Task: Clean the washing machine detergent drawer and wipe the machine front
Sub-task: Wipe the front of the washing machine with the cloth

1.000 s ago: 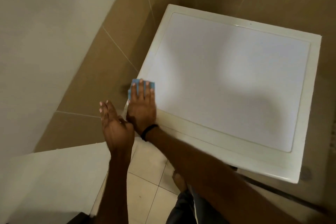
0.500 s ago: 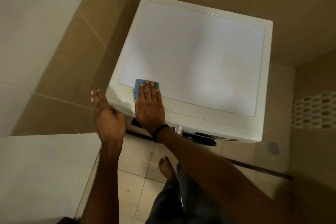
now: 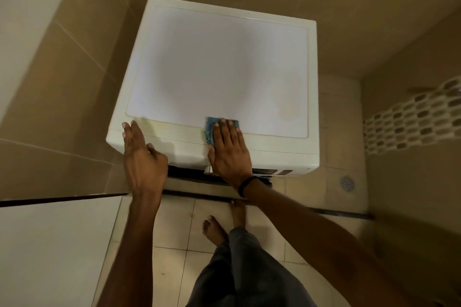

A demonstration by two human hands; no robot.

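I look down on a white washing machine [image 3: 224, 65] standing in a tiled corner. My right hand [image 3: 229, 149] lies flat, palm down, on a folded blue cloth [image 3: 209, 129] at the front edge of the machine's top. Only the cloth's left and far edges show past my fingers. My left hand [image 3: 142, 157] rests with straight fingers against the machine's front left corner and holds nothing. A silver knob [image 3: 208, 169] and the dark control strip peek out below the front edge. The detergent drawer is hidden from this angle.
Brown tiled walls close in behind and to the left of the machine. A white ledge [image 3: 57, 244] sits at lower left. A floor drain [image 3: 347, 183] lies to the right, a mosaic tile band [image 3: 411, 122] on the right wall. My bare feet [image 3: 214, 229] stand on beige floor tiles.
My right hand has slid the blue cloth rightward along the front edge of the top, from the left corner toward the middle. My left hand stays at the front left corner.
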